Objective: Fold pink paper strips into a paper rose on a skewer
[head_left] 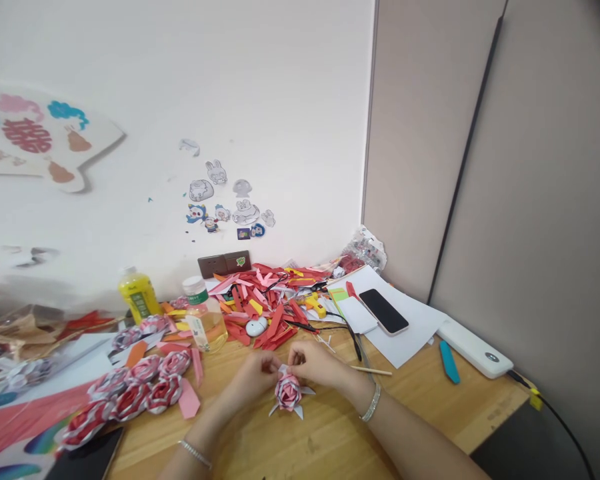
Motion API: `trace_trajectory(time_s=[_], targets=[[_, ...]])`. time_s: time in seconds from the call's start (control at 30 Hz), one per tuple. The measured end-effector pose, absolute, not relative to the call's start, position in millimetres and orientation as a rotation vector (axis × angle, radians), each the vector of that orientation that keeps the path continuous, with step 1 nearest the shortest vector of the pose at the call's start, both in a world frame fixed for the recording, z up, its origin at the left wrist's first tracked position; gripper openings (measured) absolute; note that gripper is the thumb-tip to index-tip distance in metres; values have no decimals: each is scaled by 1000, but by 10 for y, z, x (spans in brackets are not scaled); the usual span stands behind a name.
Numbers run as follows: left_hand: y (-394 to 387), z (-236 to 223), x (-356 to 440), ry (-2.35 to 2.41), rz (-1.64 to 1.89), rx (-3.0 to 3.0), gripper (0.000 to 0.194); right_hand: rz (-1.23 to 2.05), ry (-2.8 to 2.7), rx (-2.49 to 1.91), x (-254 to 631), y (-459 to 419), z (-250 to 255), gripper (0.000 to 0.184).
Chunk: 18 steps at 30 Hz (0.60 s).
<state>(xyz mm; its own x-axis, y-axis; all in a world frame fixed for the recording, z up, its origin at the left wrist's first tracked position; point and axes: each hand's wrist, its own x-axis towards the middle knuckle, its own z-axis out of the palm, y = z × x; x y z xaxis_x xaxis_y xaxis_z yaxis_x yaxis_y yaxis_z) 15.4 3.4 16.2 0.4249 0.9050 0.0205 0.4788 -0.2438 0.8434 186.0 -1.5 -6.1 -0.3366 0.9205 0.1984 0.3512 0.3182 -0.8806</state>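
A folded paper rose (288, 392), pink and white with pale pointed petals spreading at its base, rests on the wooden table in front of me. My left hand (256, 375) pinches the rose at its upper left edge, fingers bent. From the other side my right hand (310, 365) grips a pale petal at the top of the rose between thumb and fingers. The fingertips of both hands nearly meet there. Several finished paper roses (133, 390) in pink, red and white lie in a cluster to the left, beside a loose pink paper strip (189, 400).
Behind my hands spreads a heap of red and pink paper strips (267, 300). A drink bottle (207, 320) and a yellow bottle (141, 297) stand at left. To the right lie a phone (384, 311), white paper (400, 347), a power strip (475, 348) and a blue piece (449, 362).
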Motion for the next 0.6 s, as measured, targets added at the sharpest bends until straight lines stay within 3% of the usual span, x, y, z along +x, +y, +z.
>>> trace_trajectory(time_s=[0.27, 0.5, 0.6], targets=[[-7, 162, 231, 1204, 808, 1935, 13, 1025, -1928, -1129, 1906, -41, 7, 2], [74, 35, 187, 1118, 882, 1956, 34, 824, -1684, -1219, 1838, -15, 10, 7], [63, -44, 186, 1133, 897, 2004, 53, 745, -1560, -1247, 1808, 15, -30, 7]])
